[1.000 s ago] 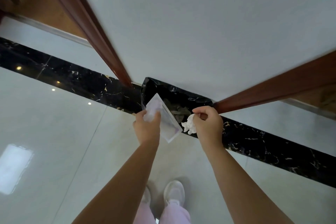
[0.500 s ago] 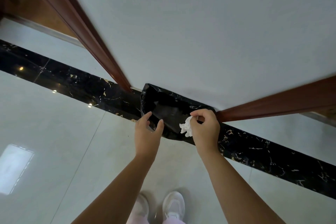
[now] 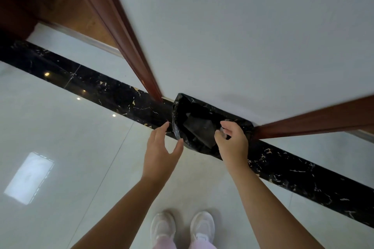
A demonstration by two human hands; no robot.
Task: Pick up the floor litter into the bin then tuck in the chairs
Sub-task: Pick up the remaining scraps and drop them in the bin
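A bin lined with a black bag (image 3: 176, 115) stands on the floor against the white wall, its mouth open and dark inside. My left hand (image 3: 159, 151) hovers just left of the bin's rim, fingers spread and holding nothing. My right hand (image 3: 234, 143) is over the bin's near right edge with its fingers curled. A small bit of the white crumpled tissue (image 3: 222, 130) shows between its thumb and fingers; the rest is hidden by the hand.
A black marble strip (image 3: 113, 91) runs across the glossy pale floor along the wall. Brown wooden door frames rise on the left (image 3: 121, 46) and right (image 3: 313, 119) of the bin. My white shoes (image 3: 182, 228) stand at the bottom.
The clear wrapper that my left hand held a second ago is gone from it, and that hand has opened and drawn left. My right hand moved over the bin's mouth with the tissue.
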